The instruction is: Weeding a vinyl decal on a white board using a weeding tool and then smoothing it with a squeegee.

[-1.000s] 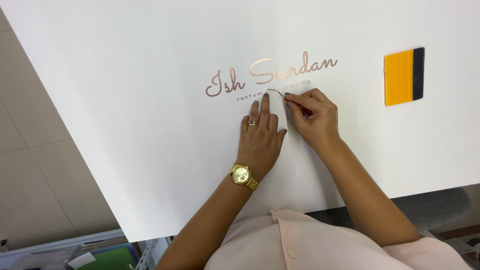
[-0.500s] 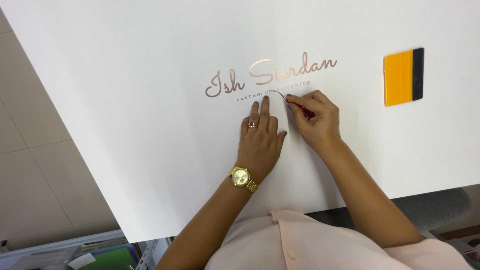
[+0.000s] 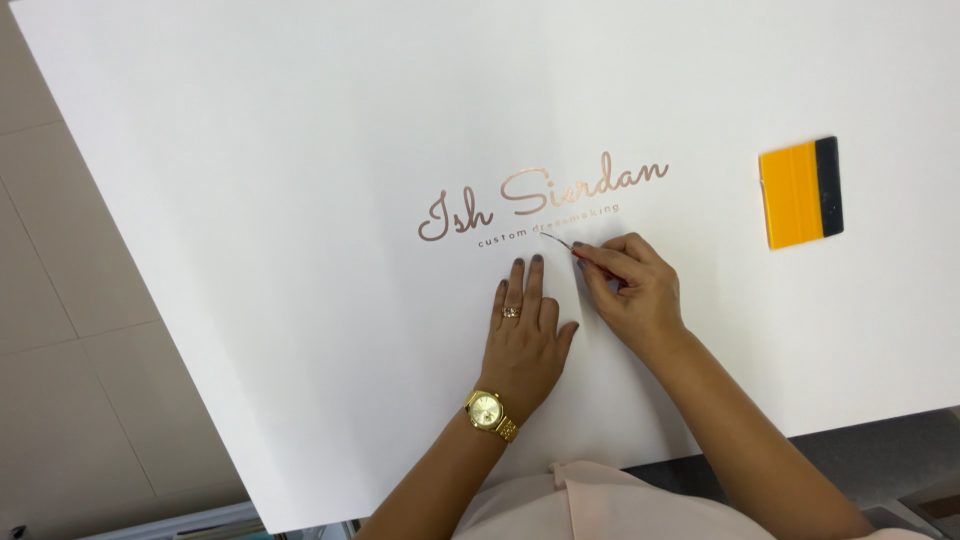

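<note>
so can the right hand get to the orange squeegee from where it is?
Probably yes. The orange squeegee lies alone on the white sheet, to the right of the right hand, with only bare sheet between; that hand holds a thin pointed tool.

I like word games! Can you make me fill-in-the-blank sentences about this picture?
1. The left hand lies ____ on the white board.
2. The right hand holds a thin ____ tool.
3. The squeegee is orange with a ____ edge.
4. The left wrist wears a gold ____.

Missing words: flat; pointed; dark; watch
</note>
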